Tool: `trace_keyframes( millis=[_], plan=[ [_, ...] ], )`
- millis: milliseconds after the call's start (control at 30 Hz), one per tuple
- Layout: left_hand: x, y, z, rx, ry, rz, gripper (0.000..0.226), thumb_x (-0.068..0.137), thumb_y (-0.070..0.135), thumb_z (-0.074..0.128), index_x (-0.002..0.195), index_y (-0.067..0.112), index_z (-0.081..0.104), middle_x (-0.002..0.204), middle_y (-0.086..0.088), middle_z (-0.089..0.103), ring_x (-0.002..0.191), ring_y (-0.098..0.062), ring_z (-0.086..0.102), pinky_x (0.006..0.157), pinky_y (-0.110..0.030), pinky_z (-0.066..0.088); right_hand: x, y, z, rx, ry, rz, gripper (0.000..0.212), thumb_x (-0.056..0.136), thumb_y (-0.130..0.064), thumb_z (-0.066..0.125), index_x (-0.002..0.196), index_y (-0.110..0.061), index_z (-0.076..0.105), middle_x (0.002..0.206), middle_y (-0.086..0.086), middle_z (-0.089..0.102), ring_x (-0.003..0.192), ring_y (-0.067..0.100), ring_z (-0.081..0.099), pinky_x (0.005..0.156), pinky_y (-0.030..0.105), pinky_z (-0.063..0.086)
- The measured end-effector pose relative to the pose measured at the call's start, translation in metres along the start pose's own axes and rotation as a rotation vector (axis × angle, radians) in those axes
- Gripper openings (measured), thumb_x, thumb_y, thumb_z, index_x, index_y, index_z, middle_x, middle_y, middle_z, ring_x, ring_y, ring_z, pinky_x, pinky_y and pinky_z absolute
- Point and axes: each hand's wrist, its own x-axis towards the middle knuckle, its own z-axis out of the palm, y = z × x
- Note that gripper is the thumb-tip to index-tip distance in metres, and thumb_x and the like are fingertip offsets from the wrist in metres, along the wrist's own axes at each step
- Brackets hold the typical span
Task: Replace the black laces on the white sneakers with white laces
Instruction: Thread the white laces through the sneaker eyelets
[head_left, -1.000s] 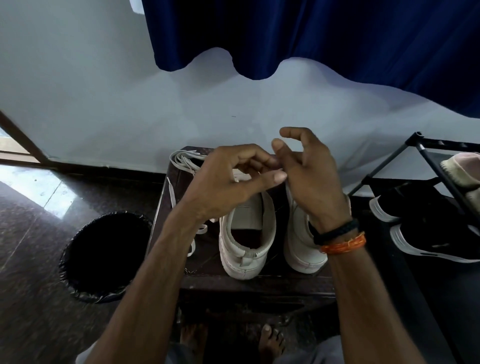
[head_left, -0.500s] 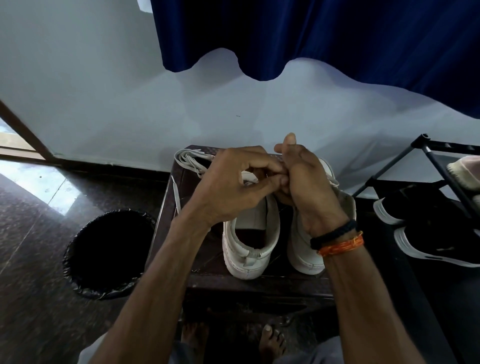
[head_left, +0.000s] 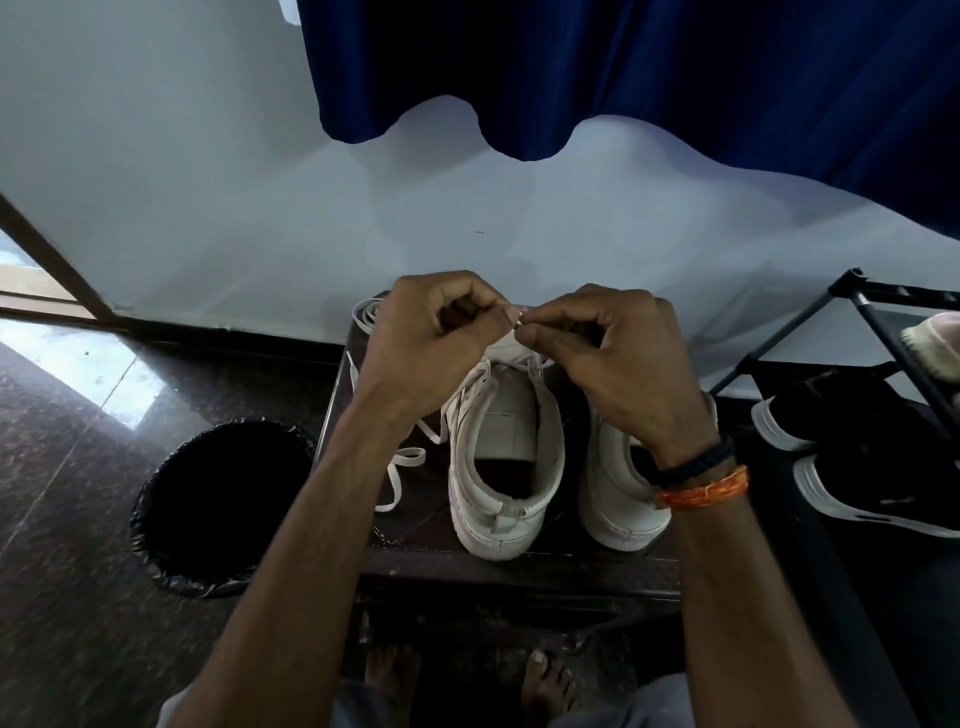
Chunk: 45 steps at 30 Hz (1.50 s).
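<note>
Both hands pinch the same white flat shoelace tip: left hand (head_left: 436, 343) with curled fingers on 1 side, right hand (head_left: 618, 358) thumb and forefinger on the other, fingertips touching above the toe end of the shoes. From where I sit I can't tell which eyelet that lace end runs to.

2 white low-top sneakers sit heel-toward-camera on the dark brown wooden stool (head_left: 415, 535): left sneaker (head_left: 506, 467) fully visible, white lace already threaded along its left eyelet row; right sneaker (head_left: 618, 499) partly hidden under the right wrist. They stand just beside each other, heels near the stool's front edge.

Spare white lace loops (head_left: 400, 467) lie on the stool's left strip, another bundle (head_left: 366, 314) at its far-left corner, near the edge.

Left of the stool: round bin with black liner (head_left: 218, 499), close to the stool's side. Right: black metal shoe rack (head_left: 872, 312) holding black sneakers with white soles (head_left: 852, 452), tight against that side. Behind: pale wall (head_left: 260, 182), dark blue curtain (head_left: 675, 67) hanging above. Open room is mostly upward and toward me.

2 wristbands, black and orange (head_left: 701, 478), on the right wrist. Bare feet (head_left: 545, 686) under the stool.
</note>
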Motion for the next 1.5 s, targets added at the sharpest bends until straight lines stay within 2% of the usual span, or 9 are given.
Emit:
trace_keyframes(
  millis=[200, 300, 467, 600, 800, 967, 1100, 1267, 1500],
  plan=[
    [-0.001, 0.006, -0.003, 0.029, 0.028, -0.048, 0.008, 0.089, 0.015, 0.075, 0.082, 0.011, 0.077, 0.070, -0.008, 0.071, 0.063, -0.016, 0.059, 0.063, -0.034, 0.050, -0.002, -0.006, 0.010, -0.004, 0.033, 0.018, 0.007, 0.086, -0.026, 0.082, 0.092, -0.025, 0.083, 0.072, -0.022, 0.070, 0.068, 0.000, 0.068, 0.071, 0.018, 0.052],
    [-0.002, 0.007, -0.004, 0.065, 0.008, -0.116, 0.014, 0.090, 0.025, 0.076, 0.082, 0.014, 0.076, 0.066, 0.002, 0.071, 0.062, -0.008, 0.063, 0.067, -0.035, 0.054, -0.001, -0.005, 0.008, 0.022, 0.053, 0.051, 0.008, 0.084, -0.025, 0.084, 0.091, -0.024, 0.083, 0.076, -0.018, 0.074, 0.071, -0.002, 0.070, 0.073, 0.021, 0.057],
    [-0.006, 0.007, -0.011, 0.388, -0.232, -0.230, 0.024, 0.079, 0.047, 0.081, 0.078, 0.025, 0.071, 0.074, 0.008, 0.071, 0.068, -0.008, 0.067, 0.068, -0.035, 0.057, -0.001, 0.001, 0.007, -0.044, -0.044, 0.137, 0.008, 0.078, -0.025, 0.086, 0.085, -0.027, 0.083, 0.072, -0.022, 0.071, 0.079, -0.003, 0.070, 0.073, 0.011, 0.051],
    [-0.009, 0.011, -0.011, 0.516, -0.276, -0.291, 0.027, 0.067, 0.042, 0.087, 0.079, 0.025, 0.071, 0.075, 0.007, 0.072, 0.071, -0.010, 0.069, 0.070, -0.035, 0.061, -0.001, 0.002, 0.010, -0.123, -0.102, 0.148, 0.007, 0.076, -0.026, 0.086, 0.082, -0.026, 0.084, 0.077, -0.023, 0.072, 0.077, -0.003, 0.067, 0.073, 0.011, 0.046],
    [-0.008, 0.008, -0.022, 0.345, -0.226, -0.390, 0.006, 0.071, 0.014, 0.082, 0.075, 0.018, 0.079, 0.068, -0.004, 0.074, 0.063, -0.017, 0.072, 0.068, -0.038, 0.063, -0.003, -0.005, 0.016, -0.296, -0.176, 0.076, 0.007, 0.078, -0.026, 0.079, 0.083, -0.029, 0.084, 0.081, -0.009, 0.075, 0.081, 0.008, 0.064, 0.070, 0.022, 0.043],
    [-0.010, 0.009, -0.026, 0.070, -0.227, -0.546, 0.009, 0.080, -0.006, 0.076, 0.089, -0.005, 0.077, 0.089, -0.026, 0.074, 0.076, -0.026, 0.073, 0.062, -0.029, 0.060, -0.003, -0.005, 0.024, -0.315, -0.195, 0.026, 0.008, 0.080, -0.025, 0.078, 0.084, -0.026, 0.084, 0.082, -0.006, 0.069, 0.086, 0.015, 0.063, 0.074, 0.028, 0.044],
    [-0.009, 0.009, -0.031, -0.024, -0.233, -0.581, 0.014, 0.080, -0.008, 0.075, 0.094, -0.010, 0.075, 0.096, -0.028, 0.073, 0.088, -0.031, 0.075, 0.067, -0.031, 0.063, -0.003, -0.005, 0.024, -0.257, -0.197, 0.006, 0.005, 0.081, -0.023, 0.080, 0.085, -0.024, 0.083, 0.077, -0.014, 0.056, 0.086, 0.014, 0.060, 0.077, 0.031, 0.045],
    [-0.009, 0.007, -0.033, -0.080, -0.243, -0.585, 0.014, 0.079, -0.009, 0.074, 0.093, -0.010, 0.075, 0.093, -0.026, 0.074, 0.082, -0.026, 0.074, 0.064, -0.029, 0.060, -0.003, -0.002, 0.029, -0.245, -0.184, 0.010, 0.004, 0.080, -0.023, 0.080, 0.083, -0.025, 0.082, 0.075, -0.015, 0.053, 0.082, 0.008, 0.055, 0.074, 0.027, 0.040],
    [-0.010, 0.002, -0.034, -0.116, -0.262, -0.555, 0.014, 0.094, 0.002, 0.066, 0.100, -0.009, 0.072, 0.090, -0.020, 0.073, 0.078, -0.023, 0.073, 0.065, -0.030, 0.061, -0.009, -0.007, 0.038, -0.332, -0.123, -0.012, 0.010, 0.078, -0.019, 0.073, 0.083, -0.025, 0.081, 0.080, -0.012, 0.059, 0.084, 0.015, 0.061, 0.076, 0.033, 0.049]
  ],
)
